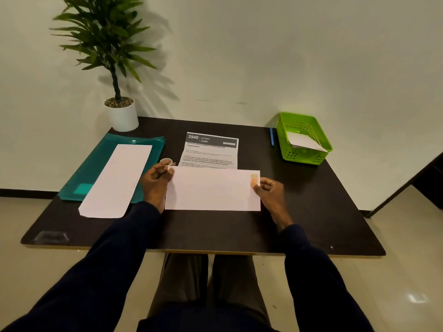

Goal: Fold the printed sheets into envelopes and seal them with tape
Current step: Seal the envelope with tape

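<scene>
Envelope (212,190) lies flat at centre of the table (215,233), long side facing me, a hand on each end. Left hand (155,180) has fingers curled, thumb on the left edge, pinching that end. There's a clear strip at its fingertips, can't tell if it's gripped. Right hand (269,191) pinches the right end, thumb just below the tape piece (255,179) stuck there.

Handling: light, thin paper. It's floppy if lifted by one end and creases easily, and probably slides on the smooth tabletop. Hold it by the short ends or keep it pressed flat. Rub tape from its middle outward, since it grabs on first touch and peeling will likely tear the paper.

Tape roll (166,161) is just beyond the left hand. Printed sheet (211,149), fold-creased, lies touching behind the envelope. Second envelope (115,180) rests on the teal folder (96,168) at left. Far right: blue pen (272,137) beside the green basket (311,154), which holds folded white paper.
</scene>
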